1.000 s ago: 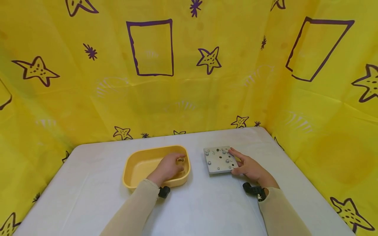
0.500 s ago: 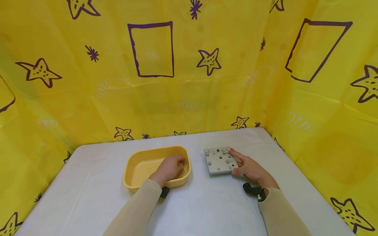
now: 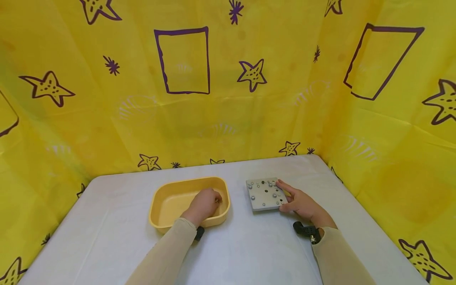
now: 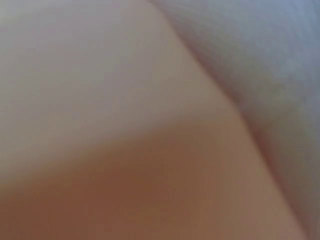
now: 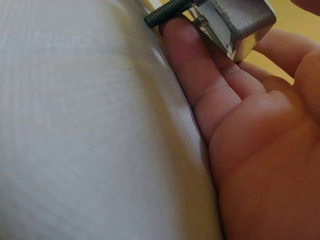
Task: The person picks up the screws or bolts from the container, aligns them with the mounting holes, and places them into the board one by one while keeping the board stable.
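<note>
My left hand (image 3: 204, 204) reaches into the right end of a yellow plastic tray (image 3: 167, 186), its fingers curled downward. A small brownish bit shows at the fingertips; I cannot tell what they hold. To the right, my right hand (image 3: 301, 202) grips the right edge of a square grey metal plate (image 3: 259, 198), thumb at the near corner and index finger along the top. Several bolt heads and holes dot the plate's upper face. In the right wrist view, a threaded bolt (image 5: 169, 12) sticks out below the metal plate (image 5: 245, 22), with fingers curled underneath.
A white cloth covers the table (image 3: 242, 249). Yellow curtain (image 3: 228, 111) with purple stars stands close behind and at both sides. Black wrist cameras sit at both cuffs, the right one (image 3: 306, 229) near the cloth. The left wrist view is blurred by the tray's wall (image 4: 125, 165).
My left hand has dipped lower in the tray and its fingers have drawn together; the brass-coloured piece visible at its fingertips earlier is mostly hidden. The right hand and plate hold still.
</note>
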A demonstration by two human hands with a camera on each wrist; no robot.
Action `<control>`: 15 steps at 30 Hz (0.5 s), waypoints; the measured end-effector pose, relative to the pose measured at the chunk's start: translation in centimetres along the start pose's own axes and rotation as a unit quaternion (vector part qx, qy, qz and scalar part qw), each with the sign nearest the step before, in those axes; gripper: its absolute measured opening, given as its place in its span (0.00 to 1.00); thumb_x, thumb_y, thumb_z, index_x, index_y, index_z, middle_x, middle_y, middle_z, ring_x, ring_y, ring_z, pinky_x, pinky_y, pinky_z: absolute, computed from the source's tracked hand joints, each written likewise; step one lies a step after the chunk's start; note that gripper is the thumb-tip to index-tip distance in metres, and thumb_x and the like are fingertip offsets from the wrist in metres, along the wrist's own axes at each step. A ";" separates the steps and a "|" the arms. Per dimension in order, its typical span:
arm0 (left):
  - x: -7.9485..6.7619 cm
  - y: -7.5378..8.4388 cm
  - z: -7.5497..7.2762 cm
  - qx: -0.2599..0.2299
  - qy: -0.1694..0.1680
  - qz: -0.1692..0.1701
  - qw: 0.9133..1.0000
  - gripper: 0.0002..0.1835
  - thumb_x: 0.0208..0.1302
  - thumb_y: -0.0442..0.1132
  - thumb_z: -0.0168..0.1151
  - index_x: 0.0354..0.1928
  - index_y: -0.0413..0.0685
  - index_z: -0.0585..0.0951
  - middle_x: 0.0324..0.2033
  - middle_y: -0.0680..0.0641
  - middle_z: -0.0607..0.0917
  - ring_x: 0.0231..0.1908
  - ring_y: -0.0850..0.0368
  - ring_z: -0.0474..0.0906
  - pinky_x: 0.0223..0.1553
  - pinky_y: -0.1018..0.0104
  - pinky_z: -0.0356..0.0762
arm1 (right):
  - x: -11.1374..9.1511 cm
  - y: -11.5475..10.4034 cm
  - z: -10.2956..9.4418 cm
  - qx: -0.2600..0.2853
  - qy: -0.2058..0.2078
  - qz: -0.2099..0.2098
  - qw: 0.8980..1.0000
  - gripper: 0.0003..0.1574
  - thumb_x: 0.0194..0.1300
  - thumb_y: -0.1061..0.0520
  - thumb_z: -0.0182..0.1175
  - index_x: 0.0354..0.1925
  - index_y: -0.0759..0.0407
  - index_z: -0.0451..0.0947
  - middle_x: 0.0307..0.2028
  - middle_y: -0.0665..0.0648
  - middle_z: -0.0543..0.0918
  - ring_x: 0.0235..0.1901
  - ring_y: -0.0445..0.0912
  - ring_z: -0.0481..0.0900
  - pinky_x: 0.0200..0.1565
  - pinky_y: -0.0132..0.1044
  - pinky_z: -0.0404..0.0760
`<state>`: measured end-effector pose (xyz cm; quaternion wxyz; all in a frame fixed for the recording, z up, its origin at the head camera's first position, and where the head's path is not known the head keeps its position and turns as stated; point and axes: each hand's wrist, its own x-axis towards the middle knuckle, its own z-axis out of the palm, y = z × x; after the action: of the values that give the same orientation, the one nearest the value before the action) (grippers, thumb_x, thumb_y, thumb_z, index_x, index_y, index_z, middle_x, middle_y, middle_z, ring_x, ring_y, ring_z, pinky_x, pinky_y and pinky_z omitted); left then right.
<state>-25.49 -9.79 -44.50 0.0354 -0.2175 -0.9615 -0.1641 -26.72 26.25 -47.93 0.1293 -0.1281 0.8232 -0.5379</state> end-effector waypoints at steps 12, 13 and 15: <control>-0.2 0.2 -0.2 -0.017 -0.004 -0.017 1.000 0.10 0.62 0.25 0.58 0.38 0.43 0.87 0.33 0.47 0.84 0.38 0.49 0.80 0.48 0.54 0.78 | -0.1 -0.1 0.0 0.005 0.003 0.000 1.000 0.59 0.52 0.61 0.74 0.76 0.43 0.59 0.77 0.43 0.49 0.74 0.50 0.49 0.69 0.48 0.52; -0.1 0.2 -0.2 -0.025 -0.004 -0.022 0.999 0.10 0.63 0.26 0.58 0.38 0.42 0.87 0.33 0.47 0.84 0.38 0.50 0.80 0.48 0.54 0.78 | -0.1 -0.1 0.0 0.002 0.003 0.000 1.000 0.58 0.52 0.61 0.74 0.76 0.43 0.59 0.77 0.43 0.49 0.75 0.50 0.48 0.70 0.49 0.51; -0.1 0.1 -0.2 -0.050 -0.001 -0.038 0.998 0.09 0.64 0.26 0.58 0.39 0.42 0.86 0.34 0.48 0.84 0.38 0.51 0.79 0.48 0.54 0.77 | -0.1 -0.2 0.0 -0.002 0.003 0.000 1.000 0.58 0.52 0.61 0.74 0.76 0.42 0.59 0.77 0.43 0.49 0.75 0.50 0.47 0.70 0.49 0.51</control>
<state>-25.37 -9.78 -44.28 0.0175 -0.1824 -0.9598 -0.2127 -26.65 26.20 -47.79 0.1267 -0.1270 0.8246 -0.5365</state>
